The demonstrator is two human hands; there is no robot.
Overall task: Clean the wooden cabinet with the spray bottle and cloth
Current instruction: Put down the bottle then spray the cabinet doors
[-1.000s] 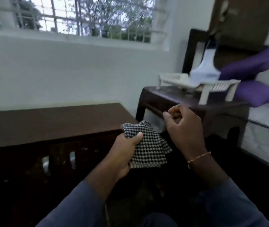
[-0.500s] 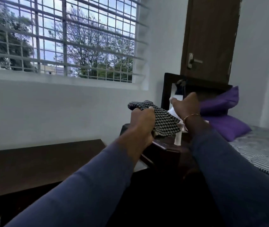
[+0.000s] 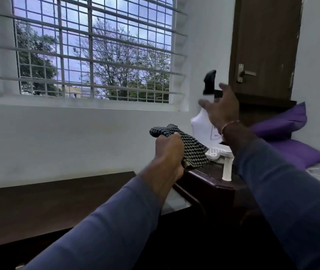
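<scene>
My left hand (image 3: 168, 152) grips a black-and-white checked cloth (image 3: 189, 148) in front of me, above the gap between two pieces of furniture. A white spray bottle (image 3: 202, 121) with a black trigger head stands on a white plastic rack (image 3: 216, 152) on the small dark table. My right hand (image 3: 220, 106) is stretched out with its fingers spread just in front of the bottle's neck; I cannot tell if it touches the bottle. The low dark wooden cabinet (image 3: 48, 203) runs along the wall under the window at the lower left.
The small dark side table (image 3: 210, 182) stands right of the cabinet. Purple pillows (image 3: 288, 137) lie on a bed at the right. A brown door (image 3: 264, 45) is behind them. A barred window (image 3: 92, 49) fills the wall above the cabinet.
My view has lifted and moved closer to the side table. My right hand has reached forward and up toward the spray bottle and spread its fingers. My left hand keeps hold of the cloth.
</scene>
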